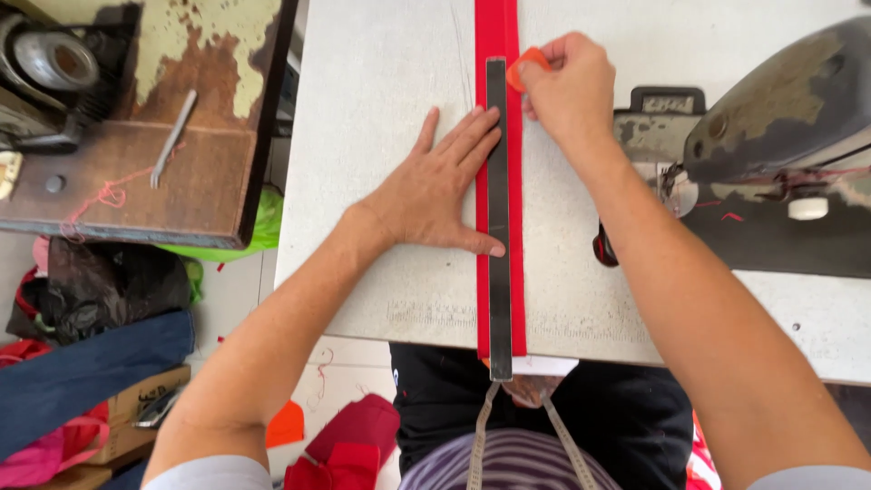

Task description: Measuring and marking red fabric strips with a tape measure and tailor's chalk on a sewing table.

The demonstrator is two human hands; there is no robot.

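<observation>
Two bare hands work over a pale grey desk (381,109), seen from above by a head-worn camera. At upper centre of the frame, the right hand (567,91) has its fingertips pinched together on a small orange piece of tailor's chalk (526,65), whose edge meets the right side of a long dark metal ruler (497,218) near the ruler's far end. Left of it, the left hand (440,186) lies flat with fingers spread apart, gripping nothing, its fingertips and thumb pressing on the ruler's left edge to pin it down. Under the ruler runs a long red fabric strip (517,227), stretching from the top edge of the frame down to the desk's near edge, where the ruler overhangs slightly. From this, the step in hand looks like marking a straight line on the strip along the ruler; a clean mark would call for steady downward pressure from the flat hand while the chalk travels along the ruler's edge. At right sits a worn grey sewing machine (771,136). At upper left is a brown bench with peeling paint (181,181). At lower left, fabric scraps and bags (82,363) lie on the floor.
</observation>
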